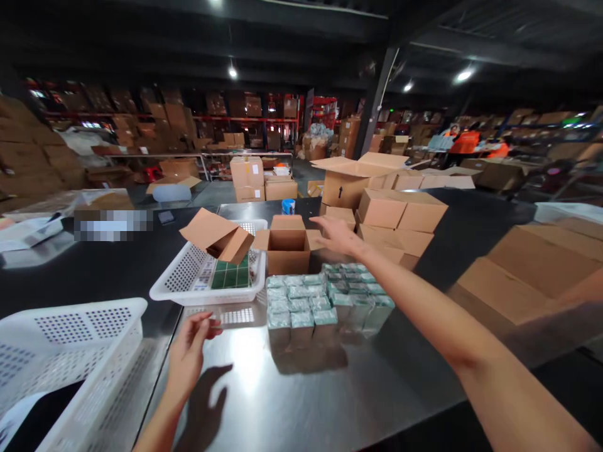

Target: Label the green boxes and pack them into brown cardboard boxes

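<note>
My right hand (pixel 338 235) reaches far forward, fingers spread, just right of an open brown carton (pixel 286 250) and in front of a stack of closed cartons (pixel 400 220); it holds nothing. My left hand (pixel 191 351) hovers low over the steel table (pixel 292 395), fingers loosely curled and empty. Between them stands a block of several small pale green wrapped boxes (pixel 325 301). A second small carton (pixel 219 237) lies tipped with its flap open on a white perforated basket (pixel 207 276) that holds green packs.
Another white basket (pixel 70 351) sits at the near left. More cartons lie at the right (pixel 532 270) and behind. A blue tape roll (pixel 288 206) stands at the back. People in orange work far right (pixel 466 141). Shelves of boxes fill the background.
</note>
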{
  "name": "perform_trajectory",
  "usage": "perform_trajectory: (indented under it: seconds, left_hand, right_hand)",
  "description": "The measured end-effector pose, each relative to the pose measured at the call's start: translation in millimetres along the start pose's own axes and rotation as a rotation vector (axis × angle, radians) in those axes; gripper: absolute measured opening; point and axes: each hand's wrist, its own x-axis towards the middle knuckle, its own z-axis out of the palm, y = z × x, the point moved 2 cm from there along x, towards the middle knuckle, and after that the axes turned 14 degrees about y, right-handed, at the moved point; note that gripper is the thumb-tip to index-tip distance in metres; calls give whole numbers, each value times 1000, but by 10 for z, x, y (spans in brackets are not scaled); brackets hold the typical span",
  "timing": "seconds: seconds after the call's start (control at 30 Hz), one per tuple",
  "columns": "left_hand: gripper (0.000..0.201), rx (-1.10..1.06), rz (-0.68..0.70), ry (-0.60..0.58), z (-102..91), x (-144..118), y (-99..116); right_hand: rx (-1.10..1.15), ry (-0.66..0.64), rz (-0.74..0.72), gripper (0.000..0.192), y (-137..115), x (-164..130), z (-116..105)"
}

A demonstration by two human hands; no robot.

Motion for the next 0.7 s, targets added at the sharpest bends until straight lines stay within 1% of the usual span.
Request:
perform_trajectory:
  seconds: [0.07,0.1,0.13,0.17,0.2,0.27,0.33,0.43,0.5,0.6,0.67,0.7]
  left_hand:
    - [58,35,17,79,-219,24,-10]
    - [54,31,28,121,-277,29,13]
    - [49,17,48,154,-294,25,52]
    - [45,-4,76,174,-271,7,102]
    - [41,-30,108,174,-212,-25,157]
    - [35,-74,172,112,-12,-133,255]
    - [28,-84,227,-14,240,-287,313]
    - [17,-50,338,-213,597,-553,317]
    - [10,-9,487,-307,773,-723,280]
    - [11,71,805,-367,912,-932,177]
    - [13,91,968,-388,934,-1019,84]
    - [14,87,1021,-405,933,-1046,39]
  right_hand:
    - [34,30,52,47,193,-286,-219]
    - [52,40,88,43,294,-447,-314]
    - [68,47,127,40,386,-615,-393]
    - [83,49,163,36,461,-782,-454]
    - [97,47,193,34,511,-944,-498]
    - [121,33,221,30,523,-1228,-543]
    - [146,15,206,28,422,-1439,-546]
    - [185,-15,139,29,160,-1630,-494]
    - [198,-32,101,29,-2,-1704,-420]
    - [181,-26,88,27,-140,-1771,-275]
    - [167,-7,96,14,-165,-1785,-187]
    - [164,4,100,6,-166,-1781,-155]
